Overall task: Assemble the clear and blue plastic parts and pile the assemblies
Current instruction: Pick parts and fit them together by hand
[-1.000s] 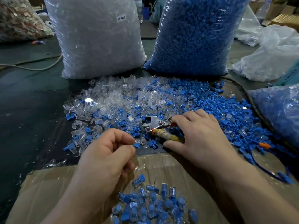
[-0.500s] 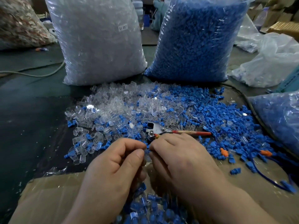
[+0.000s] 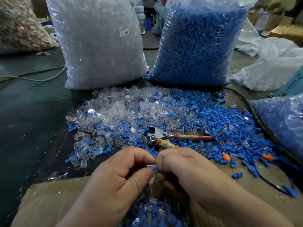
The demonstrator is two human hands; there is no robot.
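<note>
My left hand [image 3: 121, 179] and my right hand [image 3: 185, 171] meet fingertip to fingertip above the cardboard [image 3: 49, 199]. Between them they pinch a small clear part with a blue part [image 3: 151, 167] at its end; most of it is hidden by the fingers. Below the hands lies a pile of finished clear-and-blue assemblies [image 3: 157, 213]. Beyond the hands, loose clear parts [image 3: 114, 112] spread on the left of the table and loose blue parts [image 3: 229, 125] on the right.
Pliers with red handles [image 3: 165, 136] lie among the parts just past my hands. A big bag of clear parts [image 3: 98, 41] and a big bag of blue parts [image 3: 196, 41] stand behind. Another blue bag [image 3: 282, 123] lies at the right. A cable [image 3: 32, 77] runs at the left.
My right hand left the pliers area and came back to meet the left hand. Both hands now pinch the small part together above the assemblies pile.
</note>
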